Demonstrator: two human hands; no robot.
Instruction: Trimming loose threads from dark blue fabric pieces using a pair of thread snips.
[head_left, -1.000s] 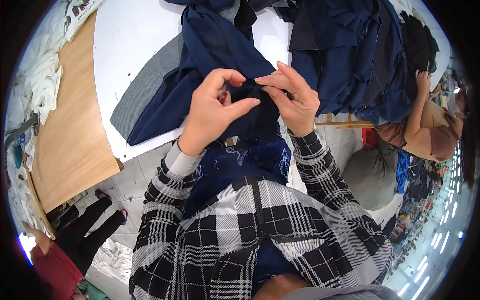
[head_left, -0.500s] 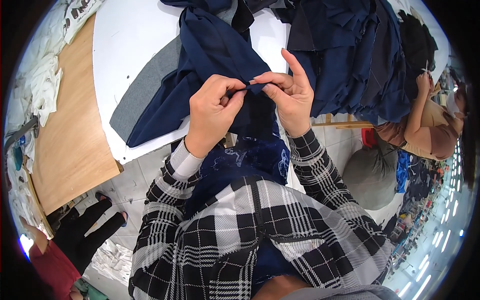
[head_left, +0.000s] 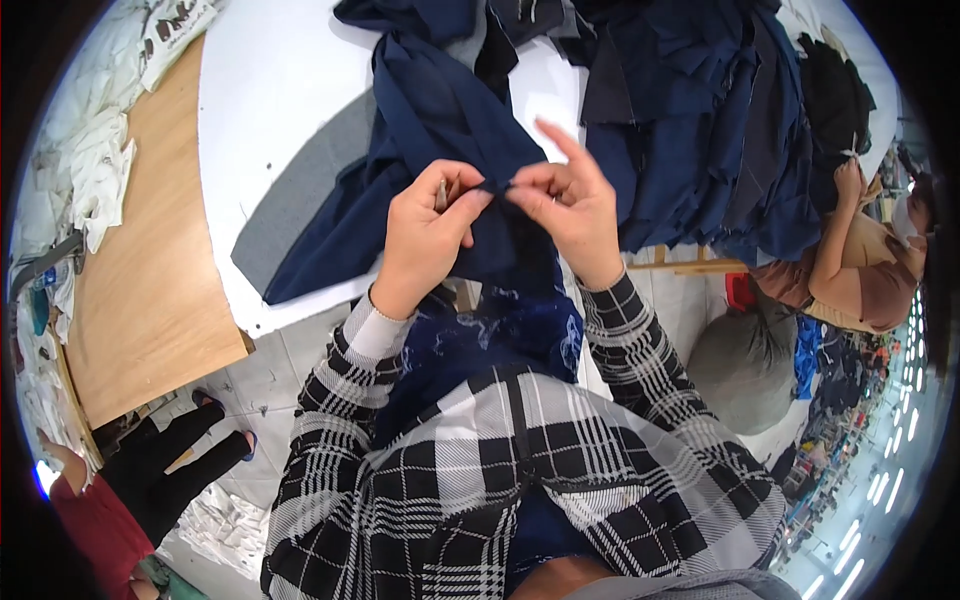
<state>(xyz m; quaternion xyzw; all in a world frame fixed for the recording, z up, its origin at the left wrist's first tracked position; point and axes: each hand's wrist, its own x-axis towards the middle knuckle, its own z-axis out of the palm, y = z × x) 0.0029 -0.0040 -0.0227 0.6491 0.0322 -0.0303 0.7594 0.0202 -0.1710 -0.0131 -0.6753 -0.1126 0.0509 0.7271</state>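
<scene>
A navy blue garment piece [head_left: 425,105] lies bunched over the near edge of the white tabletop [head_left: 255,85], with a grey fabric panel [head_left: 300,195] beside and partly beneath it. My left hand [head_left: 428,230] is closed, pinching an edge of the navy fabric between thumb and fingertip. Something small and metallic-looking shows within its curled fingers, too small to name. Close by on the right, my right hand [head_left: 575,210] pinches the same edge between thumb and fingers, its index finger raised and blurred. Only a narrow bit of cloth lies between the two pinches.
A heap of navy and dark fabric pieces [head_left: 680,130] covers the table's right side. A brown wooden board [head_left: 150,270] adjoins at left, with white cloth [head_left: 100,175] beyond. One person [head_left: 850,250] handles dark cloth at far right; another [head_left: 110,520] is at lower left. A grey sack [head_left: 745,370] stands right.
Both hands have come slightly lower in the picture, the fabric edge between them. My right fingertips have shifted along it, and less cloth shows between the pinches. The view has shifted slightly.
</scene>
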